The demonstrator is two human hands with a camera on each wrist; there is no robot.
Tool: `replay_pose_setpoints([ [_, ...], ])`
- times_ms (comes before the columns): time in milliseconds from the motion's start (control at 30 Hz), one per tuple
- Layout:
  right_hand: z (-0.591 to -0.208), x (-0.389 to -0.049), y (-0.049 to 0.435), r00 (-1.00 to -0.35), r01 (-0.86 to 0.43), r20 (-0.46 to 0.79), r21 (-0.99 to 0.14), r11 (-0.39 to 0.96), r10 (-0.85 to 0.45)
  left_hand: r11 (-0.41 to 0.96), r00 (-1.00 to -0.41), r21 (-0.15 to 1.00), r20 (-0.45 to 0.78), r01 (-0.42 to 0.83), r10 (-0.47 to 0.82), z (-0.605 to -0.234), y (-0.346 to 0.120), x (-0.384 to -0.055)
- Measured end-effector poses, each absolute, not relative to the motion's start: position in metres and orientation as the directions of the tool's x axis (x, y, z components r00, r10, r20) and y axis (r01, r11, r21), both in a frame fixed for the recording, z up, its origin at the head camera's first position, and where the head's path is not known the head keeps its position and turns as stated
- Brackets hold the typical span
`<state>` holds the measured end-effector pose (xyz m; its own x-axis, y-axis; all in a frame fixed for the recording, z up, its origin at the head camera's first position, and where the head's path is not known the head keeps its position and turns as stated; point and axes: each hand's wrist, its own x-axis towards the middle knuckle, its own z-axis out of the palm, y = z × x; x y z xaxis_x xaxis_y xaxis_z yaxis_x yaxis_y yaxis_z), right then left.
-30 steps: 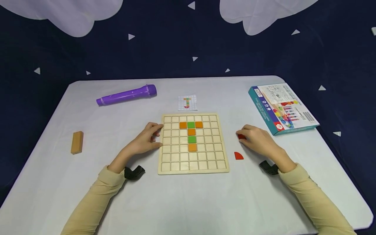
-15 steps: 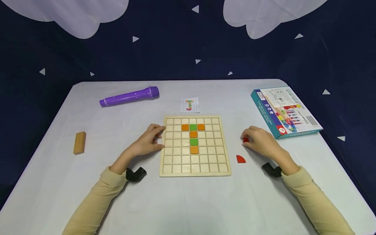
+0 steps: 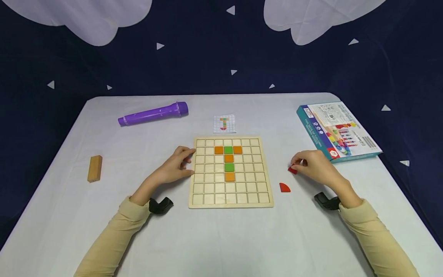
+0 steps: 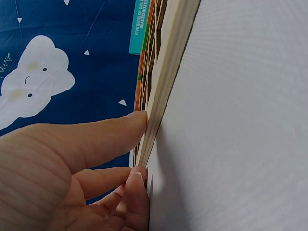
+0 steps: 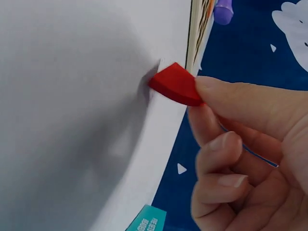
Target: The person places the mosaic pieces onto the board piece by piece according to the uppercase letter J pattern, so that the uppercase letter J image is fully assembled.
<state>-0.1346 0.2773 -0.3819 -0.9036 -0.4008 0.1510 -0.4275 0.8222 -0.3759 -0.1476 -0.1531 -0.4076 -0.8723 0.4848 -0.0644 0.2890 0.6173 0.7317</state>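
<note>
The wooden grid board [image 3: 248,188] lies flat mid-table, with orange and green square tiles [image 3: 229,167] set in a T shape. At its left edge my left hand [image 3: 170,168] rests thumb and forefinger against the rim, spread apart; the left wrist view shows the thumb [image 4: 101,142] straight along the board's side. Right of the board, my right hand [image 3: 316,166] pinches a red quarter-circle tile [image 5: 174,86] between thumb and fingers, tilted just over the table. A second red quarter-circle tile [image 3: 285,187] lies on the cloth between board and right hand.
Behind the board lies a small pattern card [image 3: 224,124] with a coloured J-like figure. A purple microphone-shaped tube [image 3: 154,114] is at the back left, a wooden block [image 3: 94,168] at the far left. The teal-sided box [image 3: 339,130] sits close beyond my right hand.
My right hand has drawn slightly right, away from the board, with the red tile, which now shows more between the fingertips. The left hand stays at the board's edge; the view shifted slightly.
</note>
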Motion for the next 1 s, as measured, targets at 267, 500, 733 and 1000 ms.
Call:
replay_pose_setpoints([
  [267, -0.384, -0.130, 0.261, -0.904, -0.426, 0.264, -0.474, 0.771, -0.338, 0.614, -0.871, 0.733, -0.060, 0.292, 0.487, -0.408, -0.153, -0.147],
  [500, -0.386, -0.124, 0.244, -0.920, -0.392, 0.243, -0.562, 0.729, -0.307, 0.615, -0.873, 0.734, -0.063, 0.288, 0.484, -0.408, -0.153, -0.147],
  [733, -0.388, -0.119, 0.231, -0.932, -0.357, 0.197, -0.639, 0.681, -0.305, 0.615, -0.873, 0.734, -0.064, 0.287, 0.484, -0.408, -0.154, -0.148],
  [1000, -0.391, -0.113, 0.210, -0.937, -0.300, 0.109, -0.740, 0.602, -0.333, 0.612, -0.875, 0.740, -0.065, 0.280, 0.480, -0.408, -0.153, -0.147],
])
